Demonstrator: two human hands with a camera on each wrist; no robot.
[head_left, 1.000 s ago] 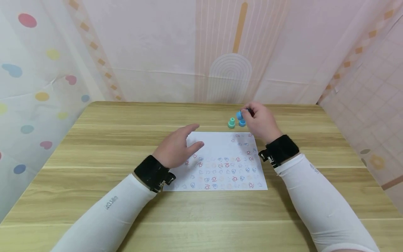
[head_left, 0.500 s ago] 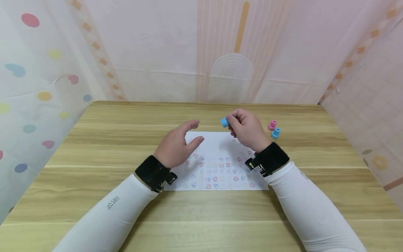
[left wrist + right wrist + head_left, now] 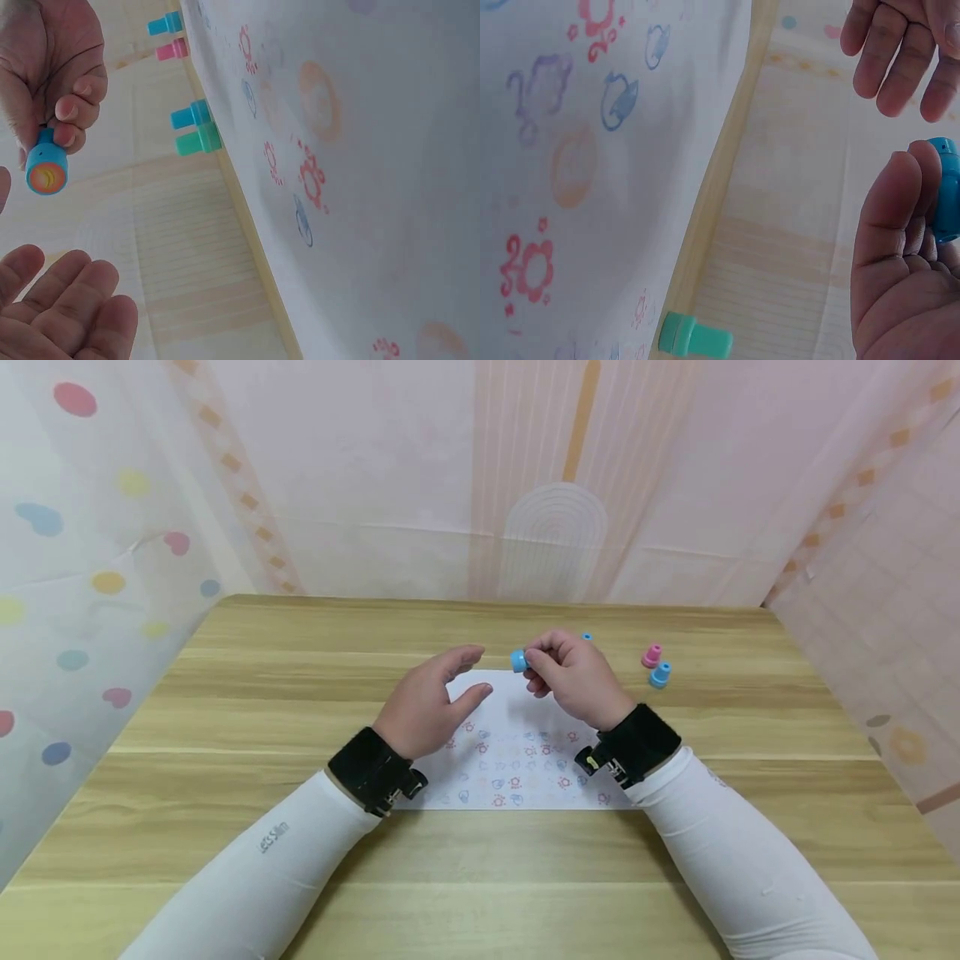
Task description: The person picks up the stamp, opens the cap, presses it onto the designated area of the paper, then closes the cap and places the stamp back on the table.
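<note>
Head view: the right hand (image 3: 573, 681) pinches a blue stamp (image 3: 518, 661) in curled fingertips above the far edge of the stamped paper (image 3: 517, 752); the left hand (image 3: 427, 710) rests on the sheet, fingers relaxed, holding nothing. Pressing well probably means finding an unprinted patch and keeping that left hand steadying the paper

Left wrist view: the stamp's orange face (image 3: 46, 176) points away from the sheet, so it likely needs turning flat first

Right wrist view: fingers (image 3: 896, 217) wrap the stamp (image 3: 945, 196); a green stamp (image 3: 696, 339) lies by the paper's edge
</note>
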